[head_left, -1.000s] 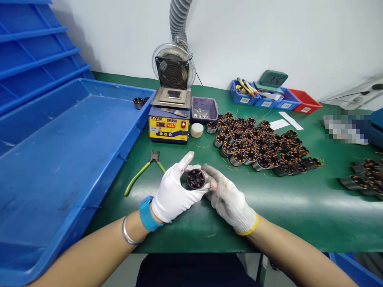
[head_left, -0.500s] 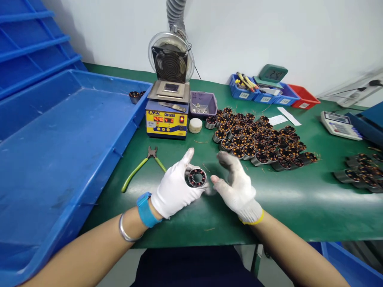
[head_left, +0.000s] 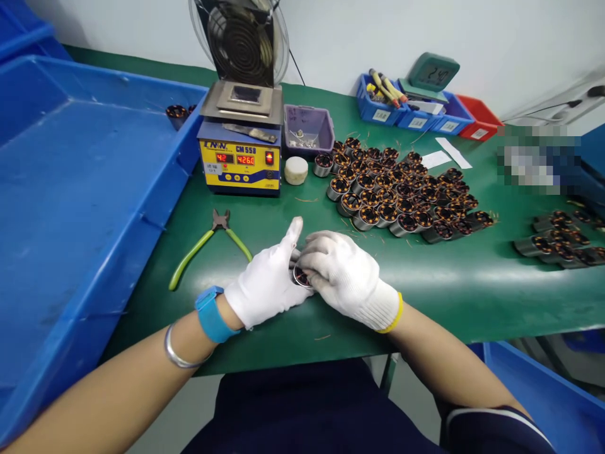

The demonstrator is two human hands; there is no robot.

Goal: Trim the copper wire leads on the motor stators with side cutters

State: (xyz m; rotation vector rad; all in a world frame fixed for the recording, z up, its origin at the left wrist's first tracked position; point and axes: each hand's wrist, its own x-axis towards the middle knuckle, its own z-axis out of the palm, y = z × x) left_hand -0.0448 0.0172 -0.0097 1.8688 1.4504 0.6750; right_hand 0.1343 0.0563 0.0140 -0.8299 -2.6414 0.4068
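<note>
Honestly, left hand (head_left: 267, 277) grips that wound stator (head_left: 301, 276) mid-frame; right hand (head_left: 345, 274) curls over, grip unclear; rough prodding might damage it.

Seems smooth, fine cloth on left hand (head_left: 265, 284); rougher, knitted cloth on right hand (head_left: 347, 271), with ribbed cuff; shiny metal at rim of held ring (head_left: 300, 277); smooth covering with soft gloss on worktop (head_left: 435, 280); slightly glossy, scuffed plastic for large tray (head_left: 108, 151); on pliers (head_left: 190, 254), glossy plastic over handles and dull metal at head; polished metal for bracelet (head_left: 169, 347); matt paper for slips (head_left: 435, 159).
</note>
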